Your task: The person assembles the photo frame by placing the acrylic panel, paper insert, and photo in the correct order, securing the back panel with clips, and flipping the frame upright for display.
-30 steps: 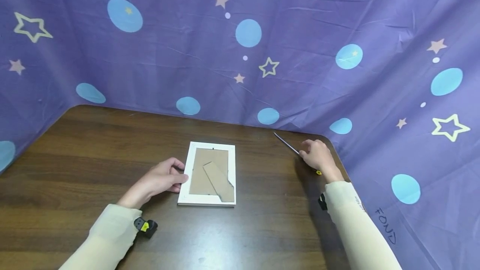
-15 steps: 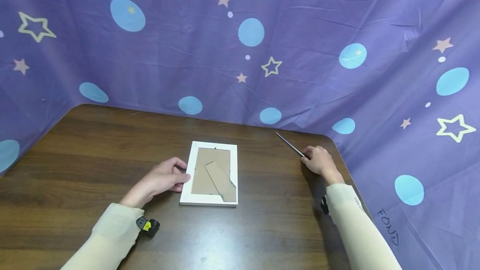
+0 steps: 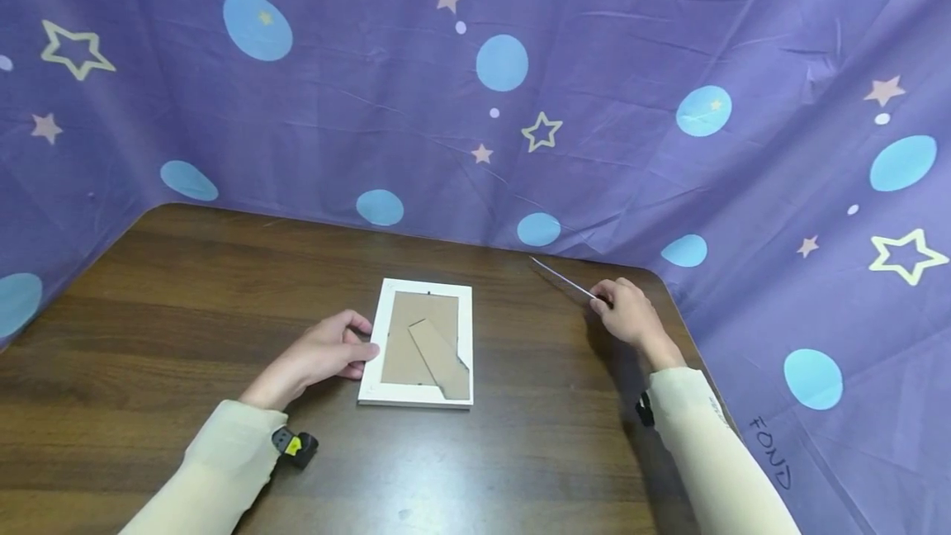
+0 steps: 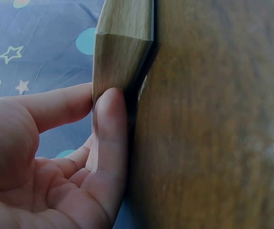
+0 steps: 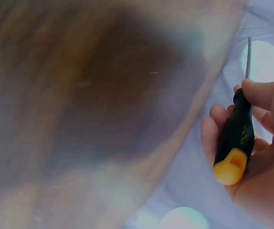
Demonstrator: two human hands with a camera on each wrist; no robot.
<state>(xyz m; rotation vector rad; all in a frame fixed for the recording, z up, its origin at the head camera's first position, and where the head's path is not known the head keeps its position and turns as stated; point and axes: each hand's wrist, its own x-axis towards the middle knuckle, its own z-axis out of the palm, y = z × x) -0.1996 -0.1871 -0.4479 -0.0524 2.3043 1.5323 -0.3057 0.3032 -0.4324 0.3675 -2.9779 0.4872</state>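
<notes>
A white picture frame [image 3: 419, 343] lies face down on the brown wooden table [image 3: 186, 304], its cardboard back and stand showing. My left hand [image 3: 321, 356] rests at the frame's left edge, thumb and fingers touching it; the left wrist view shows the frame's edge [image 4: 120, 45] against my fingers [image 4: 109, 138]. My right hand [image 3: 627, 312] grips a screwdriver [image 3: 565, 279] near the table's far right corner, its thin shaft pointing up-left. In the right wrist view the black and yellow handle [image 5: 234, 143] lies in my curled fingers.
A purple cloth [image 3: 520, 106] with blue dots and stars hangs behind and at both sides of the table. The table's rounded far right corner [image 3: 657, 279] is just beyond my right hand. Wrist cameras sit on both cream sleeves.
My right hand has closed round the screwdriver and lifted it off the table, shaft now tilted up. The left hand stays at the frame's edge.
</notes>
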